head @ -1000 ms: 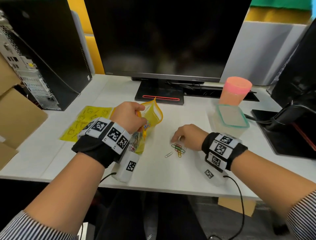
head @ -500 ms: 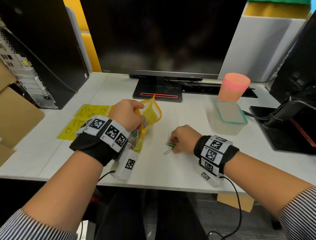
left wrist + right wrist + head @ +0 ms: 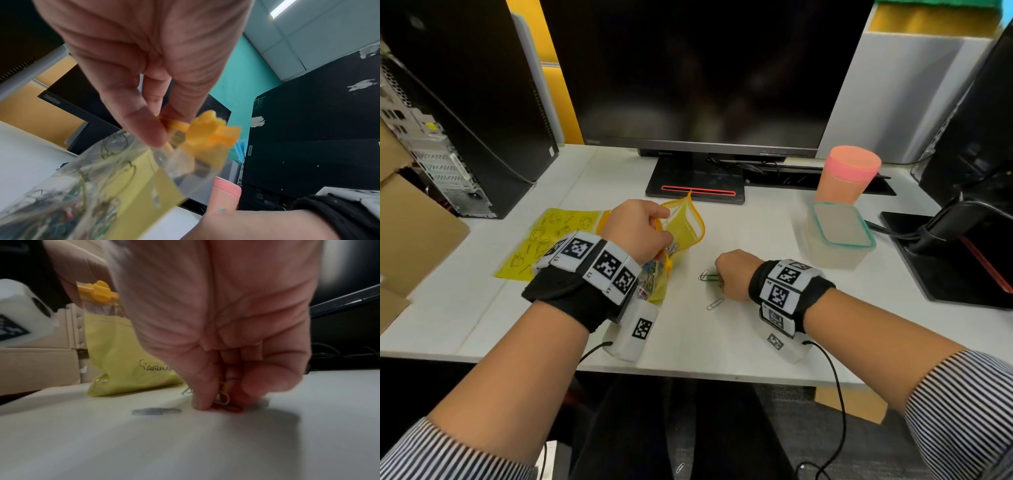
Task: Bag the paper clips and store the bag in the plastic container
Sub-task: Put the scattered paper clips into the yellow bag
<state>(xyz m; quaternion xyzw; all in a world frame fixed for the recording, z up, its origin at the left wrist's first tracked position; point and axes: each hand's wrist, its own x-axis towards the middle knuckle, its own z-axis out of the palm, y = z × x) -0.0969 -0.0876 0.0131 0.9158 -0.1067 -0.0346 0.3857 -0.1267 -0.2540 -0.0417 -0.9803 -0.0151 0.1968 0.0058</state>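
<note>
Several coloured paper clips (image 3: 709,277) on desk; yellow bag (image 3: 683,228) open.

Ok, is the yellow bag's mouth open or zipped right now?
Open. The left hand pinches one edge of the bag, and its mouth gapes in the head view, with clips already inside.

Right hand (image 3: 734,274): you draw it nearer, fingers now curled on the paper clips (image 3: 709,277).
Loose clips: pile thinned; one silver clip (image 3: 715,303) lies apart.
</note>
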